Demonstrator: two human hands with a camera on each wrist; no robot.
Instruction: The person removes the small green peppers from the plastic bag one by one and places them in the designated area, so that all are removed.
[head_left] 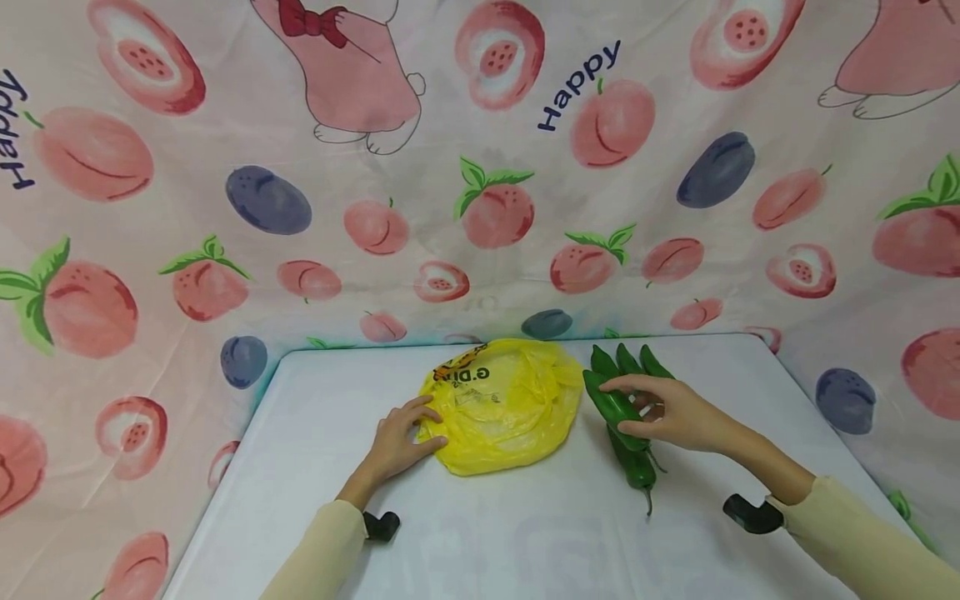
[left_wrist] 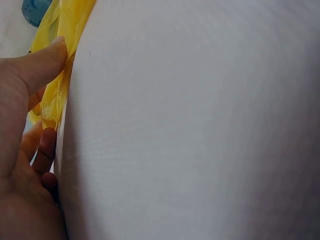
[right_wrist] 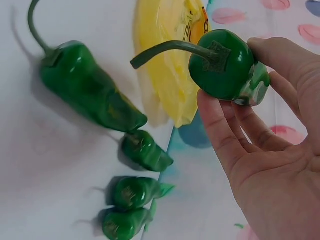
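Note:
My right hand [head_left: 670, 410] pinches a glossy green chili pepper [right_wrist: 220, 65] between thumb and fingers, its stem pointing away from the palm in the right wrist view. The held pepper is raised over another green pepper [right_wrist: 90, 85] lying on the white table. Three more peppers [right_wrist: 142, 150] lie in a row farther back, partly hidden behind the hand in the head view. To the left, a crumpled yellow plastic bag [head_left: 502, 417] with dark print lies on the table. My left hand [head_left: 401, 437] holds the bag's left edge, the thumb on its near side and the fingers curved over it.
A white table [head_left: 487, 533] stretches out under everything. Behind it and along its sides hangs a pink cloth [head_left: 420, 250] printed with peaches, plums and lettering. Dark wrist-worn devices [head_left: 753, 514] show at both sleeve cuffs.

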